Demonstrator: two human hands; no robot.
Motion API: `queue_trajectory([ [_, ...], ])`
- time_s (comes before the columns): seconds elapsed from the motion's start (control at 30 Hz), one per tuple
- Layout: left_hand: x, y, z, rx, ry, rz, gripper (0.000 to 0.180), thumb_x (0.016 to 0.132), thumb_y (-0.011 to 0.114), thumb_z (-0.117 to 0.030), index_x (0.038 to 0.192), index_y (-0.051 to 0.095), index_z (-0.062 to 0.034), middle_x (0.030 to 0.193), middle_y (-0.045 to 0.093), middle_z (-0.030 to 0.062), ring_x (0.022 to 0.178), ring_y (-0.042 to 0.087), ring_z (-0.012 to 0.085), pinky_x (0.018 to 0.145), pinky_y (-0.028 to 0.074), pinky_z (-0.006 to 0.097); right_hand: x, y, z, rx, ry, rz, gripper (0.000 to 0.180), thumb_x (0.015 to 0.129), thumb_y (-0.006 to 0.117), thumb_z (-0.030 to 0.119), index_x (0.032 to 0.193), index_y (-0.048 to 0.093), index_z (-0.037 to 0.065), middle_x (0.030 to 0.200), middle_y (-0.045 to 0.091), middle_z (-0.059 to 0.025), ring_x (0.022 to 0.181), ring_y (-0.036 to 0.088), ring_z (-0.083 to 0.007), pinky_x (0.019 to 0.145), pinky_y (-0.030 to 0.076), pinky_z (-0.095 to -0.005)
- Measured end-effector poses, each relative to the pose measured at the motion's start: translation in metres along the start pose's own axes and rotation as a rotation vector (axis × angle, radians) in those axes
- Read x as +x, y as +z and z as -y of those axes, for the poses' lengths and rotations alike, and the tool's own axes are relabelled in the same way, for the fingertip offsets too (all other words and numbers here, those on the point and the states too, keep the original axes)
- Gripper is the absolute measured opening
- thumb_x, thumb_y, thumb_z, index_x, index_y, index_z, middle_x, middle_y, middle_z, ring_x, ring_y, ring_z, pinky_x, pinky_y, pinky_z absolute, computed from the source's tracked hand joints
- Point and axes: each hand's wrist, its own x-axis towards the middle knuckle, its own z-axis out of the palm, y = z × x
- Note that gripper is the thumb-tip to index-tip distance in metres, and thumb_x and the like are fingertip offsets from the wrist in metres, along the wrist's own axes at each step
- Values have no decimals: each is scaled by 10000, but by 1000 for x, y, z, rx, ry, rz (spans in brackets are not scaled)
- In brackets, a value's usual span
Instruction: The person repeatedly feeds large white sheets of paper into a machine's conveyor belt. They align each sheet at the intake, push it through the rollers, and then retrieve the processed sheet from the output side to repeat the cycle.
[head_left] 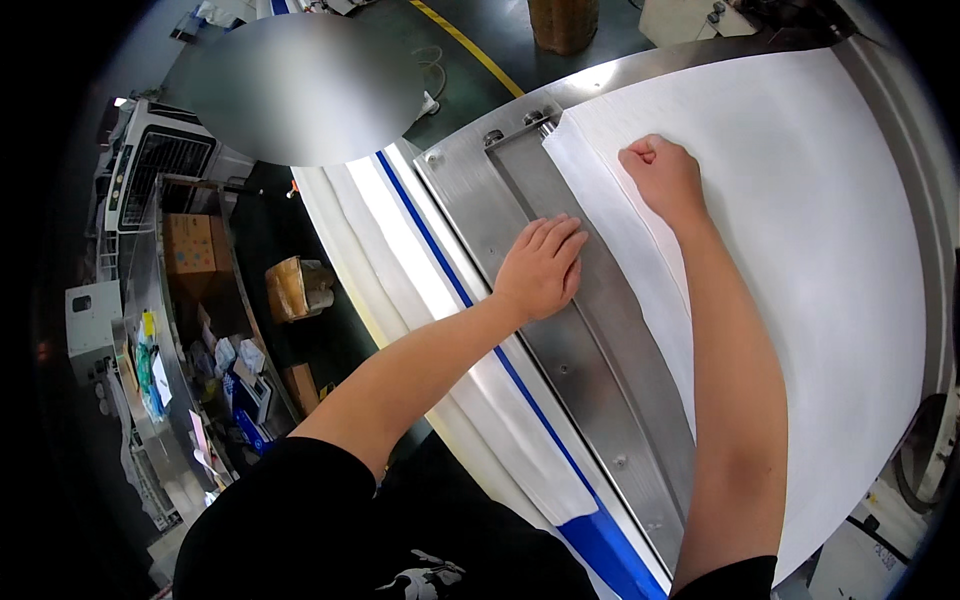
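A broad white sheet [810, 230] covers the large curved metal surface on the right. Over its left part is my right hand [664, 178], fingers curled closed; whether anything is pinched in them is hidden. A crease runs down the sheet from beside this hand. My left hand [545, 265] lies palm down on the long brushed-metal plate [590, 350], its fingers extended and close together, holding nothing. The sheet's loose left edge overlaps the recessed strip of this plate, to the right of my left hand.
White fabric with a blue band [420, 225] runs along the plate's near side. Farther left stand a cluttered metal shelf [150, 300], a cardboard box [190, 245] and an open carton [298, 290] on the floor. A brown cylinder [563, 25] stands beyond the plate. A blurred oval hides the upper left.
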Motion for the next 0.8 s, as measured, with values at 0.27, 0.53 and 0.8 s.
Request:
queue_trajectory([
  [0.27,3,-1,1,-1,-22,27,415,765,566,-105,1172,513,-37,1217,498,136,1166,461,301,1007,344,439,18,6,2,-136,130,-10,221,762,606,277,823,677,76,809,678,-102,772,641,-291,700,501,-376],
  [0.53,61,-14,26,47,43,-118,525,718,589,-102,1230,476,-80,1266,466,118,1171,453,285,1005,335,416,13,10,3,-241,141,-111,225,773,622,301,831,674,91,769,681,-67,721,646,-245,678,497,-333],
  [0.8,103,-22,62,246,231,7,412,722,591,-172,1131,551,-150,1289,470,73,1164,458,237,988,340,390,7,8,-1,-142,112,-107,221,790,614,309,836,676,102,772,679,-82,738,648,-258,677,505,-356],
])
